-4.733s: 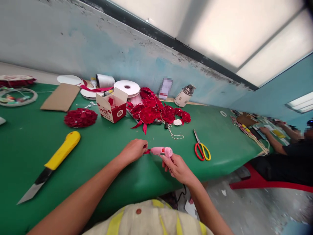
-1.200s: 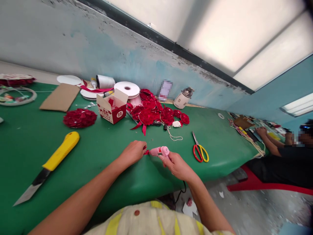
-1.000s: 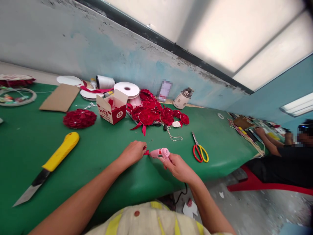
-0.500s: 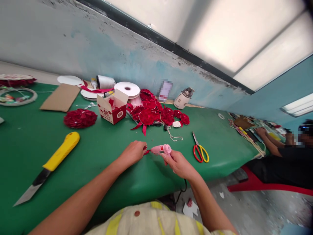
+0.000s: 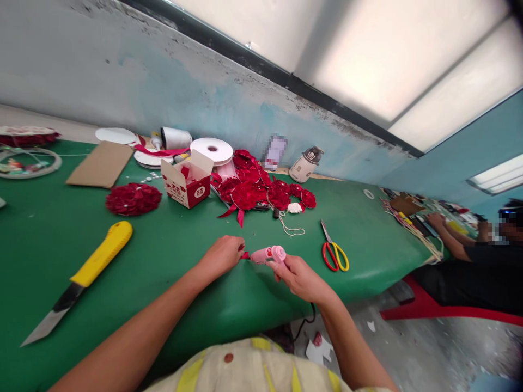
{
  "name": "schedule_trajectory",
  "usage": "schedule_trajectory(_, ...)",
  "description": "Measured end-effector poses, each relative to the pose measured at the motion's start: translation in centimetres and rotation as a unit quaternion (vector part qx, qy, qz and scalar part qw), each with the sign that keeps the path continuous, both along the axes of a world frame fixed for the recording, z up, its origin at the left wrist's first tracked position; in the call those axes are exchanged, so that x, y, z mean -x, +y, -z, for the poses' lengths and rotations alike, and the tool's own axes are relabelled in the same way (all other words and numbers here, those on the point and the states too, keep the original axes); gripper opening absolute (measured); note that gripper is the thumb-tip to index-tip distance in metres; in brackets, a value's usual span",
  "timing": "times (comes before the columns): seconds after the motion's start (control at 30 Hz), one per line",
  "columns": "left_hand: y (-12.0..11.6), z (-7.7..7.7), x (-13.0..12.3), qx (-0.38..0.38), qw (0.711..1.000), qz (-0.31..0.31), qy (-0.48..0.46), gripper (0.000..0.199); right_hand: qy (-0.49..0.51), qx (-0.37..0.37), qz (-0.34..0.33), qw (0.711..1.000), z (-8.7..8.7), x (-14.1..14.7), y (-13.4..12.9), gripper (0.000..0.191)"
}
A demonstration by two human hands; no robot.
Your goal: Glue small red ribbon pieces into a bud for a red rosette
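Observation:
My right hand (image 5: pixel 300 276) is wrapped round the handle of a pink hot glue gun (image 5: pixel 262 255), whose black cord hangs over the table's front edge. Its nozzle points left, at a short piece of red ribbon (image 5: pixel 245 255). My left hand (image 5: pixel 224 256) pinches that ribbon just left of the nozzle; its fingertips are partly hidden. Whether nozzle and ribbon touch I cannot tell. Scissors (image 5: pixel 335 253) with one red and one yellow handle lie to the right of the glue gun. Beyond both hands is a heap of red ribbon flowers (image 5: pixel 249 193).
A yellow-handled knife (image 5: pixel 102 256) lies at left, blade towards me. Behind it are a red ribbon rosette (image 5: pixel 134 198), brown cardboard (image 5: pixel 100 164), a small red-and-white box (image 5: pixel 187 185) and a ribbon spool (image 5: pixel 212 149). A white bottle (image 5: pixel 304 166) leans near the wall. Another person's arm (image 5: pixel 451 237) is at far right.
The glue gun has shifted slightly down and left, with my right hand turning a little. More of the red ribbon shows at the nozzle. My left hand stays almost in place.

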State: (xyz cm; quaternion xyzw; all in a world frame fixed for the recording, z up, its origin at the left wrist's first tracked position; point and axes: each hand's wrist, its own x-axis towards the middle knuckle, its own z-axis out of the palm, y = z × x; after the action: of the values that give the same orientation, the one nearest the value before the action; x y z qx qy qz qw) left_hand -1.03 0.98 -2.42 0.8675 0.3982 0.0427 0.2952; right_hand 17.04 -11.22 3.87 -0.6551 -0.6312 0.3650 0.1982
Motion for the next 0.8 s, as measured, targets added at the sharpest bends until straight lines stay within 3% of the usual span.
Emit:
schedule_trajectory(0.3, 0.0, 0.1, 0.0, 0.007, 0.999, -0.013, -0.029, 0.015, 0.01, -0.007, 0.024, 1.0, 1.4, 0.0, 0.7, 0.041)
schedule_trajectory(0.5, -0.2, 0.6, 0.1, 0.024, 0.995, -0.049, -0.078, 0.011, 0.031, 0.012, 0.007, 0.999, 0.3, 0.0, -0.1, 0.037)
schedule_trajectory(0.7, 1.0, 0.4, 0.8, 0.037, 0.973, -0.154, -0.167, 0.013, 0.096, 0.053, 0.08, 0.991, -0.7, -1.2, -2.1, 0.041)
schedule_trajectory(0.77, 1.6, 0.0, 1.1, 0.055, 0.951, -0.209, -0.22, 0.018, 0.125, 0.052, 0.115, 0.984, -0.1, -1.7, -2.3, 0.042)
schedule_trajectory(0.8, 1.8, -0.2, 1.2, 0.095, 0.926, -0.242, -0.272, 0.019, 0.138, 0.041, 0.131, 0.981, 0.5, -1.9, -2.2, 0.042)
